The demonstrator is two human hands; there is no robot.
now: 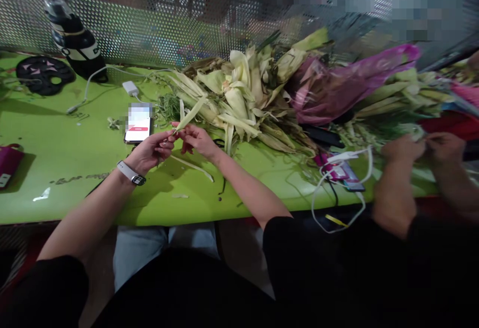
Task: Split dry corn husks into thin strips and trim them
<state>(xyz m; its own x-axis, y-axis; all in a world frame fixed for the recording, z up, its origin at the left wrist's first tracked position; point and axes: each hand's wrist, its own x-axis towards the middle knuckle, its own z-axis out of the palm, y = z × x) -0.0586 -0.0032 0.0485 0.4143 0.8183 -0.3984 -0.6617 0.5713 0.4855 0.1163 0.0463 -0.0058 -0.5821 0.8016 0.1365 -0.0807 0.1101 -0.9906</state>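
Observation:
My left hand (155, 147), with a watch (131, 172) on its wrist, is closed with its fingertips at the lower end of a pale green corn husk strip (192, 111). Close against it, my right hand (195, 141) pinches the same strip, which slants up to the right. Part of the strip is hidden by the fingers. Behind my hands lies a large heap of corn husks (239, 101), some whole and some torn. A thin pale strip (194, 167) rests on the green table (93, 153) just below my right wrist.
A lit phone (138, 124), a white charger (130, 88) and a dark bottle (80, 46) stand to the left. A pink plastic bag (329, 88) lies on the husks. At right, a co-worker's hands (404, 147) work near a cabled power bank (346, 175). Perforated metal mesh (149, 13) borders the back.

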